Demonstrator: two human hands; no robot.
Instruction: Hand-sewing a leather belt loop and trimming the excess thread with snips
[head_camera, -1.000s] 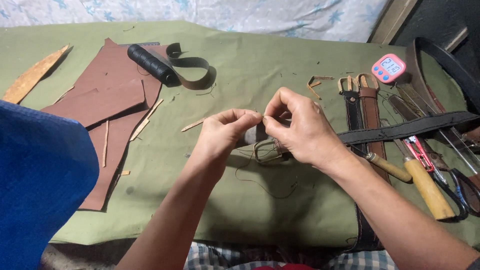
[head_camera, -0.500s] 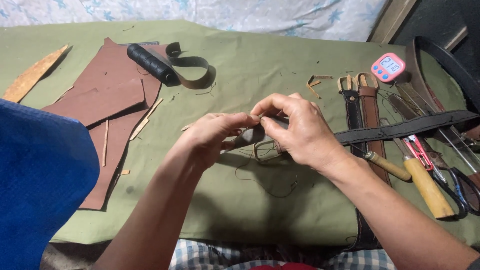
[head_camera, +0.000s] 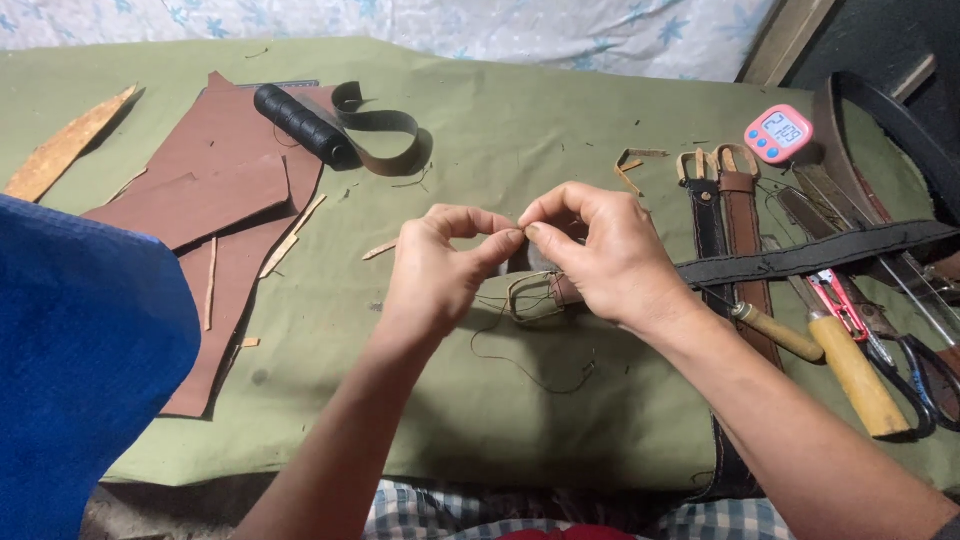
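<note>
My left hand (head_camera: 440, 270) and my right hand (head_camera: 595, 255) meet above the middle of the green cloth (head_camera: 520, 120), fingertips pinched together on something too small to make out, likely a needle or thread end. Below them a metal belt buckle (head_camera: 532, 296) hangs at the end of a black belt (head_camera: 810, 255) that runs off to the right under my right hand. A thin brown thread (head_camera: 530, 370) trails from the buckle in a loop over the cloth.
Brown leather sheets (head_camera: 215, 195) and thin offcuts lie at the left, with a black thread spool (head_camera: 300, 125) and curled strap (head_camera: 385, 135) behind. Two buckled belts (head_camera: 725, 210), a pink timer (head_camera: 778, 132), wooden-handled tools (head_camera: 850, 370) and scissors (head_camera: 925, 370) crowd the right. Blue fabric (head_camera: 80, 360) covers the near left.
Both hands have lifted slightly and their fingertips have come together in a pinch above the buckle; the thread now trails in a visible loop below.
</note>
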